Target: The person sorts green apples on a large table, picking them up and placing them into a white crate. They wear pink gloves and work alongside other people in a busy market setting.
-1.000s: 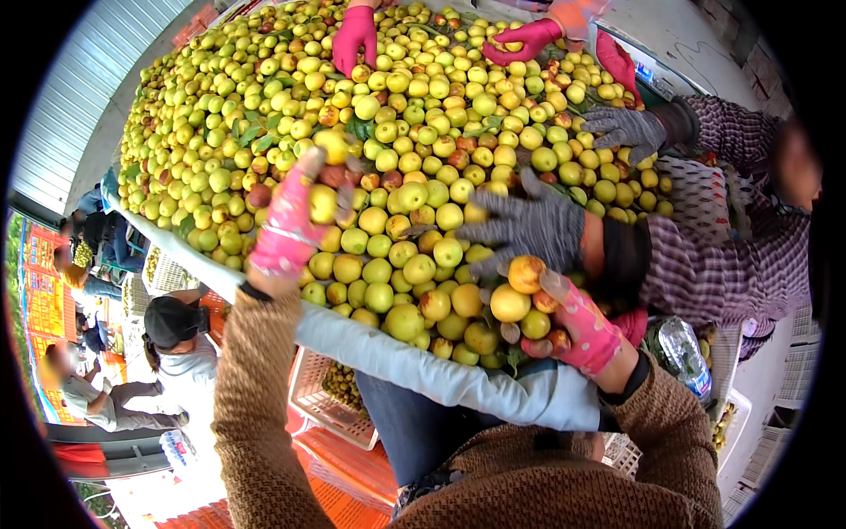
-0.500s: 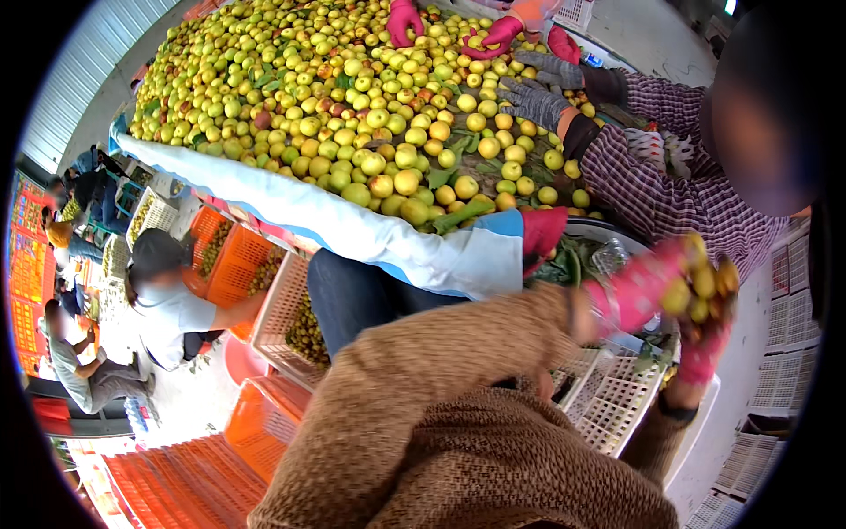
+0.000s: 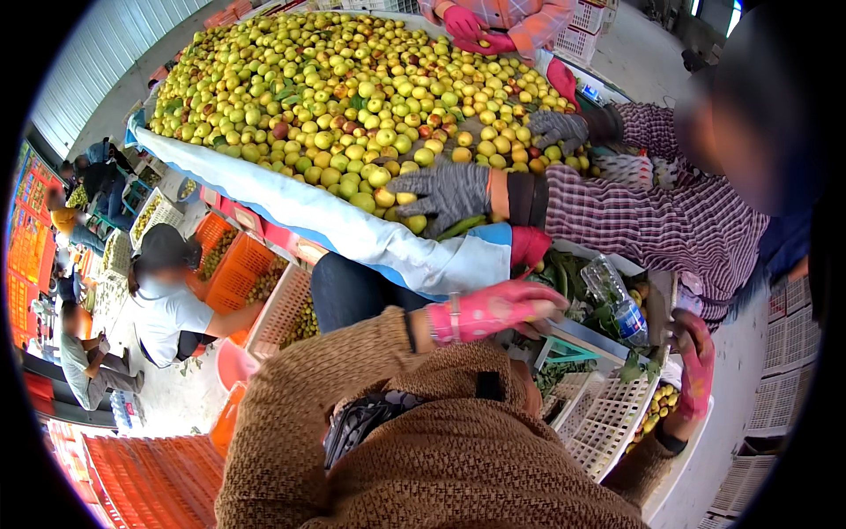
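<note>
My left hand (image 3: pixel 498 310), in a pink dotted glove with a band at the wrist, is in front of my chest. Its fingers are stretched out, a little blurred, with nothing seen in them. My right hand (image 3: pixel 694 366), in a matching glove, is beside a white crate (image 3: pixel 612 414); its loosely bent fingers are apart and no fruit shows in them. Small yellow-brown fruits (image 3: pixel 656 410) lie in that crate, partly behind my right hand. Between my hands is a bin of green leaves (image 3: pixel 564 269) with a clear plastic bottle (image 3: pixel 627 319) in it.
A table heaped with yellow-green fruits (image 3: pixel 335 115) has a pale cloth edge (image 3: pixel 291 212). A co-worker's grey-gloved hand (image 3: pixel 449 194) reaches across it from the right; another person's pink gloves (image 3: pixel 480 35) are at the far side. Orange crates (image 3: pixel 154 476) stand at lower left.
The fruits my hands held are out of them. My left hand has moved left, away from my right, which is lower. The co-worker's near grey glove has moved left and nearer over the fruits.
</note>
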Demonstrator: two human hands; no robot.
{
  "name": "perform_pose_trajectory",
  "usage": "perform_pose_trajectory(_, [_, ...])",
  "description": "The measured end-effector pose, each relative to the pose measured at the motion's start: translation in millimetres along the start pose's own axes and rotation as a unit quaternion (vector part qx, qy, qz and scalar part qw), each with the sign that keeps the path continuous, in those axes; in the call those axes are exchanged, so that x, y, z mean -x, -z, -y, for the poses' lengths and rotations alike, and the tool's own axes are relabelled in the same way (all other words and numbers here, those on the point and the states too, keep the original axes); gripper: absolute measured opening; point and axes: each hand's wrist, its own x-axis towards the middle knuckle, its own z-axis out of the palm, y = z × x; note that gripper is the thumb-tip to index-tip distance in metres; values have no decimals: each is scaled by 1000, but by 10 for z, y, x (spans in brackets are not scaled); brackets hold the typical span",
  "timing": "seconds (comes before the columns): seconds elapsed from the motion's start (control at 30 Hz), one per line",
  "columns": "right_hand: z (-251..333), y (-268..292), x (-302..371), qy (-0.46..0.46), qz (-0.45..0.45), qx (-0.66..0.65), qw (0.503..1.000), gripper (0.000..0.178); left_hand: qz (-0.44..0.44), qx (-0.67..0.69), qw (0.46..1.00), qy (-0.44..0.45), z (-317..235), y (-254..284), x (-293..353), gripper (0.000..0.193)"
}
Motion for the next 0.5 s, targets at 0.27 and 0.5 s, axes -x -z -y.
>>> perform_pose_trajectory(0.27, [1338, -3051, -1828, 305, 381, 14, 872, 23, -269, 210, 917, -207, 315, 588, 1617, 46])
perform_pose_trajectory(0.5, [1113, -5230, -3115, 245, 357, 344, 834, 30, -408, 318, 827, -218, 1106, 615, 2221, 50])
